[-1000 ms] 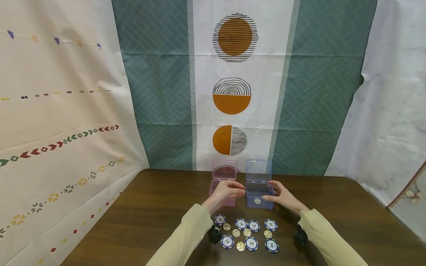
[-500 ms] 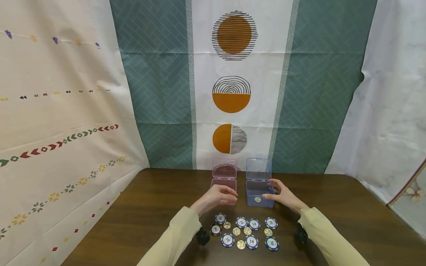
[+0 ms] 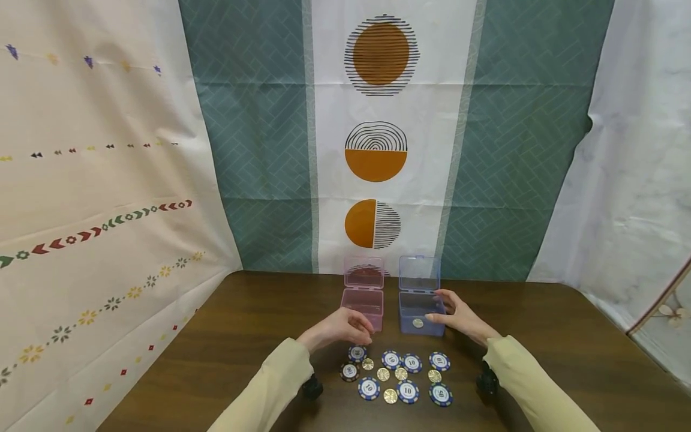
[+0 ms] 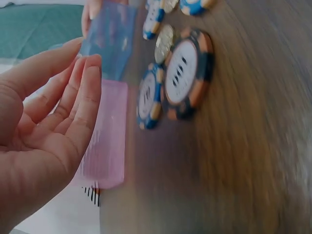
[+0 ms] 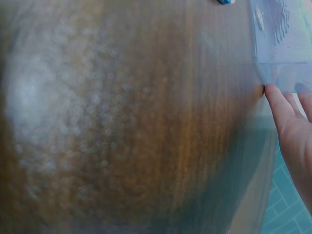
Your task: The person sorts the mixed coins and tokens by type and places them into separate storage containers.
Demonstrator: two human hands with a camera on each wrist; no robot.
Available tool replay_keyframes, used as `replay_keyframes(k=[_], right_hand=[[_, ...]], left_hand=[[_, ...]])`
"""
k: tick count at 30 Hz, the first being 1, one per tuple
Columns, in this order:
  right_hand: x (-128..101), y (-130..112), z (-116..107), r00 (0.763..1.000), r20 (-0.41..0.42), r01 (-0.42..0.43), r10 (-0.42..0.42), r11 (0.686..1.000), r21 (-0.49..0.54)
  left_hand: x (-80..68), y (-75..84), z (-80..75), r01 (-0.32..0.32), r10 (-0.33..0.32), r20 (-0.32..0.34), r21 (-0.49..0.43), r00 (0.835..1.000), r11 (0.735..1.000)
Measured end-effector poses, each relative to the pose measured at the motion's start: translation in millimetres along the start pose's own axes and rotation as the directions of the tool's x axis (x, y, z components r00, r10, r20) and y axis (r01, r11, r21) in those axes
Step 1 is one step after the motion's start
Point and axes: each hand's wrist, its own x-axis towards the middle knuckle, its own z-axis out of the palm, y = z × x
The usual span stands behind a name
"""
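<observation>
Currently the right hand [image 3: 459, 318] rests its fingertips [image 5: 274, 97] against the outer wall of the blue box [image 3: 420, 312], thumb at the front corner; the fingers lie nearly straight and do not wrap the box. One gold coin [image 3: 417, 323] lies inside the box, near its front wall. The left hand [image 3: 339, 327] hovers relaxed and half-curled, holding nothing, just in front of the pink box [image 3: 362, 307] and apart from it. Directly below the left fingers [image 4: 85, 102] lies the nearest chip [image 3: 357, 353], first of the loose cluster. Bare table [image 3: 248, 336] extends outward from the left hand to the table's edge.
</observation>
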Motion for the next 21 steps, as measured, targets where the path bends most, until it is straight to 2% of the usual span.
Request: replay_keyframes(k=[5, 9, 17, 21], right_hand=[[0.3, -0.8, 0.0, 1.000, 0.005, 0.001, -0.001, 1.000, 0.022], [0.5, -1.5, -0.4, 1.000, 0.007, -0.001, 0.000, 1.000, 0.018], [0.6, -1.2, -0.1, 1.000, 0.005, -0.014, 0.014, 1.000, 0.012], [1.0, -0.8, -0.8, 1.000, 0.001, -0.023, 0.023, 1.000, 0.000]], left_hand=[[-2.9, 0.0, -2.0, -0.047, 0.034, 0.076, 0.177, 0.997, 0.983], [-2.8, 0.7, -1.7, -0.046, 0.013, 0.116, 0.288, 0.993, 0.956], [-1.9, -1.8, -0.6, -0.079, 0.010, 0.175, 0.389, 0.985, 0.918], [-0.7, -2.2, 1.1, -0.111, 0.024, 0.193, 0.456, 0.981, 0.883]])
